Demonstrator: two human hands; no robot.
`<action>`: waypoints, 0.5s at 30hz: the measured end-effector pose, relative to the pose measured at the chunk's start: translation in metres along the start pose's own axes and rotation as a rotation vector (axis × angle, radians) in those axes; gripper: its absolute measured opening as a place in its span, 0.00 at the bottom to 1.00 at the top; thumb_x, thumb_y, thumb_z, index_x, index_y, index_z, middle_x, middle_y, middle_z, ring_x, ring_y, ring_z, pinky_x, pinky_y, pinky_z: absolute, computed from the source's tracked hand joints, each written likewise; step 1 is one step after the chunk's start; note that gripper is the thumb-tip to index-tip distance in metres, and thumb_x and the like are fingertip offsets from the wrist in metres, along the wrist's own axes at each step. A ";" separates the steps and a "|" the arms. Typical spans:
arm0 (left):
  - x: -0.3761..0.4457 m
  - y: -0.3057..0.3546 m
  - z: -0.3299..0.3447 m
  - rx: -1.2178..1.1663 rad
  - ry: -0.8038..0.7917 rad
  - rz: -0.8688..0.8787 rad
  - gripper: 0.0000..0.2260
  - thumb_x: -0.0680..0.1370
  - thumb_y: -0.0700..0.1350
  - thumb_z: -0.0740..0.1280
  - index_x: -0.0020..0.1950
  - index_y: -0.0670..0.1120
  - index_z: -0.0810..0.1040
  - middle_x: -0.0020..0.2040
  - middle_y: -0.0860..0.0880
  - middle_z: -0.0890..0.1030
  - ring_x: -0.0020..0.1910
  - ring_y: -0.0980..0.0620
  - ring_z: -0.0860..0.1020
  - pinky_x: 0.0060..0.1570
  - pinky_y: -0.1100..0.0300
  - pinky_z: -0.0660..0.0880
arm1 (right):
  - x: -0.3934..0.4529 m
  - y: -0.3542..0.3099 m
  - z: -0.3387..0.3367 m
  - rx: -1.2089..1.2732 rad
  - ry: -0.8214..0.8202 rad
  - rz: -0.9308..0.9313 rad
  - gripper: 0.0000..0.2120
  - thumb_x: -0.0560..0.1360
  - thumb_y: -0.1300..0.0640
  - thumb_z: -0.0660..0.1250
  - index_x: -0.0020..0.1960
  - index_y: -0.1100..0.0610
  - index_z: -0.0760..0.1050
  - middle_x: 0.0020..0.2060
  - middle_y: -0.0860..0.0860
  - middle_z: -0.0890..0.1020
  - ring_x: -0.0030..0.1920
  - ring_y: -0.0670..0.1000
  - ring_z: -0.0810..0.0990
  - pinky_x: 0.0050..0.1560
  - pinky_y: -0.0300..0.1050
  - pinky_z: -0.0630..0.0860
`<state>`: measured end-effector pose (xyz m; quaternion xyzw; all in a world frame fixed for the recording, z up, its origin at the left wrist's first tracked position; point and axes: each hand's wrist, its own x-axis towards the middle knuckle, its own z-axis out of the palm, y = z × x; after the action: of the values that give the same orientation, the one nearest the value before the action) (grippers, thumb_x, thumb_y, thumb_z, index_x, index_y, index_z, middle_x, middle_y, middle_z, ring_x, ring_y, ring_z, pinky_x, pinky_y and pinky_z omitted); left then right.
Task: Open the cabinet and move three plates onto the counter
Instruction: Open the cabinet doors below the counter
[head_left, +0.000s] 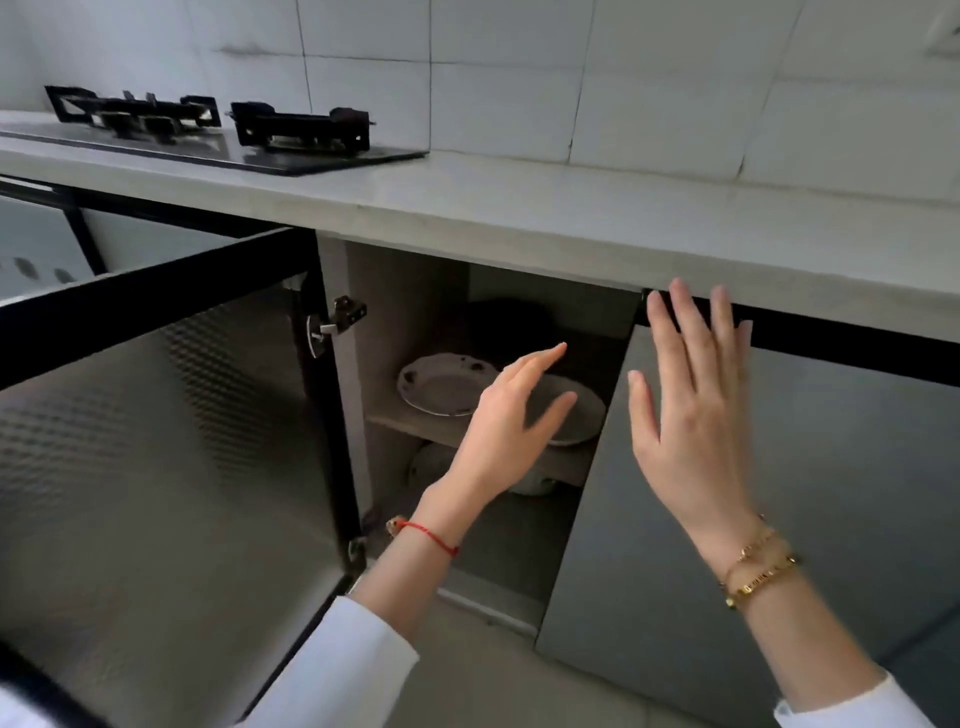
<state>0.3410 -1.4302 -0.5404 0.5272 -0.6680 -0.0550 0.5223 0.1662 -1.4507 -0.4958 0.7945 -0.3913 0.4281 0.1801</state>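
Both hands were spread and held nothing. Beyond the left hand (511, 415), two white patterned plates (441, 384) lay on the cabinet shelf, one half hidden behind its fingers. The right hand (691, 410) hovered before the shut grey door (831, 493), under the pale stone worktop (571, 208).

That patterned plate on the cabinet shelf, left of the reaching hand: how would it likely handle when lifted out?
The patterned plate looks glazed and rigid, so it is probably stiff, smooth and breakable if knocked. It lies flat on the shelf, so it is unlikely to roll. The left hand reaches with straight fingers and holds nothing.
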 end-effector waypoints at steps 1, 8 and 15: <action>0.009 0.002 0.007 -0.021 -0.016 0.004 0.23 0.79 0.48 0.66 0.74 0.49 0.67 0.70 0.52 0.73 0.70 0.58 0.70 0.69 0.60 0.69 | 0.002 0.007 0.000 -0.012 -0.004 0.010 0.27 0.81 0.58 0.58 0.78 0.59 0.54 0.78 0.55 0.57 0.79 0.57 0.48 0.78 0.60 0.49; 0.051 0.020 0.035 -0.144 -0.116 -0.042 0.25 0.79 0.49 0.66 0.74 0.47 0.67 0.71 0.51 0.73 0.70 0.59 0.70 0.70 0.60 0.69 | 0.019 0.034 -0.009 -0.039 -0.073 0.030 0.28 0.82 0.58 0.58 0.78 0.58 0.52 0.79 0.53 0.55 0.79 0.55 0.47 0.78 0.60 0.50; 0.057 0.023 0.038 -0.208 -0.156 -0.049 0.20 0.79 0.46 0.67 0.70 0.45 0.72 0.64 0.54 0.77 0.65 0.63 0.74 0.64 0.68 0.71 | 0.024 0.037 -0.001 -0.003 -0.065 0.024 0.26 0.82 0.58 0.56 0.78 0.59 0.53 0.78 0.52 0.56 0.79 0.56 0.48 0.78 0.59 0.51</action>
<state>0.3027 -1.4813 -0.5064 0.4806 -0.6841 -0.1776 0.5191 0.1448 -1.4847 -0.4776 0.8029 -0.4072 0.4036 0.1633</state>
